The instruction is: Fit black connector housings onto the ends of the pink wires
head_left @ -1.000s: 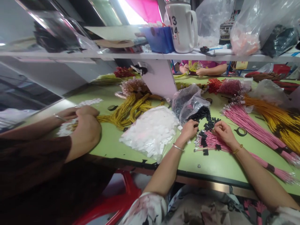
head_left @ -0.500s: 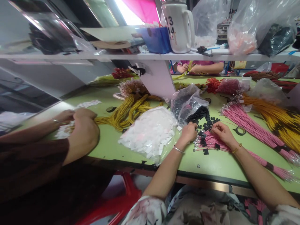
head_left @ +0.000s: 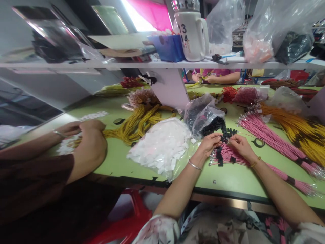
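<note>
My left hand (head_left: 210,145) is closed, its thumb and fingertips pinching a small black plastic connector (head_left: 224,138). Close beside it, my right hand (head_left: 241,146) is closed in a pinch on a thin wire (head_left: 244,134), whose far end trails off to the right; the wire's tip is hidden by the fingers. Under both hands lies a bundle of pink wires (head_left: 237,158) with metal ends, some carrying black connectors (head_left: 219,157). More loose black connectors (head_left: 214,124) spill from a clear plastic bag (head_left: 200,110) just behind my left hand.
A bag of white connectors (head_left: 159,145) lies left of my forearm. Pink wires (head_left: 274,137), orange-yellow wires (head_left: 291,118) and a black tape roll (head_left: 259,142) are at right. A co-worker's arms (head_left: 88,142) reach in at left. A shelf (head_left: 127,64) crosses above, bearing a mug (head_left: 191,37).
My left hand has moved slightly right from the pile of black connectors, up against my right hand, with a connector in its fingers. The right hand has hardly moved.
</note>
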The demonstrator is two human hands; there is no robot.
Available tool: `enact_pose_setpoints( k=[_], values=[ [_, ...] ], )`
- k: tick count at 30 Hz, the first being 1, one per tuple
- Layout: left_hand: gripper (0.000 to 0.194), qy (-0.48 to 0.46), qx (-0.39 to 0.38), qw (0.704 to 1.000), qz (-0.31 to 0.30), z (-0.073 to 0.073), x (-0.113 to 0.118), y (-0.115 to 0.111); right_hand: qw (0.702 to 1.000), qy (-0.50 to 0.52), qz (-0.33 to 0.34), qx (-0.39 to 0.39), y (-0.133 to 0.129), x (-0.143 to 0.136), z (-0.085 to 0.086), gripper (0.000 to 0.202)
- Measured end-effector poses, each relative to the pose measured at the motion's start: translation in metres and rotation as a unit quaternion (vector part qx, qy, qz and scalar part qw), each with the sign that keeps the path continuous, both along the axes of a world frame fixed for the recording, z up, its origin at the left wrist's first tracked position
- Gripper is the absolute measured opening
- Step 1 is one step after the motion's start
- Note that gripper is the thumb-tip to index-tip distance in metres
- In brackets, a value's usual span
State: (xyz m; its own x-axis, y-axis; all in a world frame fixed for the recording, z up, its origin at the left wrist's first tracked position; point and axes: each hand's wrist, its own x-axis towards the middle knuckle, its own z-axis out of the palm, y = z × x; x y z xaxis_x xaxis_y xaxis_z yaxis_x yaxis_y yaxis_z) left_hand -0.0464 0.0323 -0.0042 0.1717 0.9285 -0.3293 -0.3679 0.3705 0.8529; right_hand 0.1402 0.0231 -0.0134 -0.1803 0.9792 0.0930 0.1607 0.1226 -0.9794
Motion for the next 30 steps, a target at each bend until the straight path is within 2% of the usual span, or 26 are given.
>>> enact_pose_setpoints(
  k=[3,6,9,13,23,30],
  values=[
    [0.01,-0.037,-0.006,0.999,-0.013,-0.0004,0.0014,-0.0019,1.0,-0.002,0.009,-0.008,-0.0003,0.0001,0.0011,0.034],
    [0.011,-0.042,0.012,0.998,-0.04,-0.0023,0.0023,-0.0031,1.0,-0.008,0.018,-0.013,-0.0006,0.0002,0.0021,0.034],
    [0.024,-0.033,0.047,0.996,-0.062,-0.0043,0.0034,-0.0039,1.0,-0.013,0.015,-0.007,-0.0006,0.0006,0.002,0.034],
    [0.037,-0.027,0.074,0.996,-0.033,-0.0072,0.0033,-0.0036,1.0,-0.011,0.011,-0.003,0.0001,0.001,-0.0001,0.035],
    [0.031,-0.013,0.053,0.997,-0.062,-0.0078,0.0001,-0.0023,1.0,-0.019,0.02,0.002,0.0,0.0026,0.0051,0.026],
    [0.024,0.042,0.069,0.996,-0.047,-0.0088,0.006,-0.0055,0.997,-0.067,0.041,0.022,0.0012,0.0037,0.0031,0.018]
  ],
)
